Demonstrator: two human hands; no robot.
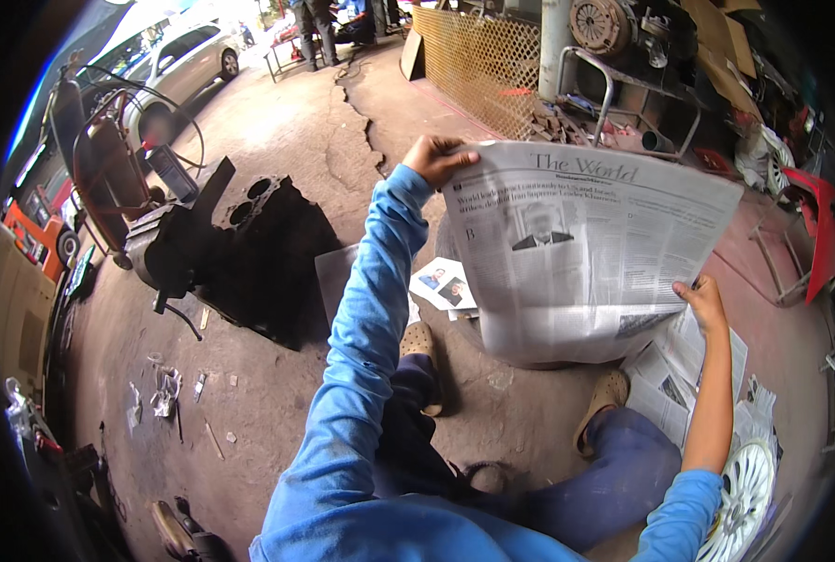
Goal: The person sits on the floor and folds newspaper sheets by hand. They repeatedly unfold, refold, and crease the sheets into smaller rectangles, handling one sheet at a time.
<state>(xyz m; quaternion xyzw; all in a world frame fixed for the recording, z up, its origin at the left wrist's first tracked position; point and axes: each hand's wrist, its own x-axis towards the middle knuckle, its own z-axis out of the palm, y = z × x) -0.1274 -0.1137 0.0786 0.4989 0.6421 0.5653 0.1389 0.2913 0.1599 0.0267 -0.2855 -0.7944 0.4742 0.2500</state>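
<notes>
A newspaper sheet [586,253] is spread out in the air in front of me, its printed side with a portrait photo facing me. My left hand [436,161] pinches its upper left corner, thumb on the near side. Lower down, my right hand [703,304] grips the sheet's right edge. Behind the sheet a dark rounded object shows only in part, mostly hidden. Loose printed pages [444,285] lie by my left foot. More newspaper sheets [666,379] rest on the ground below my right hand.
A dark engine block [249,253] stands on the concrete to the left. A white wheel cover [744,501] lies at lower right. Farther off are a hand truck [108,178], a parked car [183,61], yellow mesh [483,70], a metal rack [614,89] and a red panel [819,229].
</notes>
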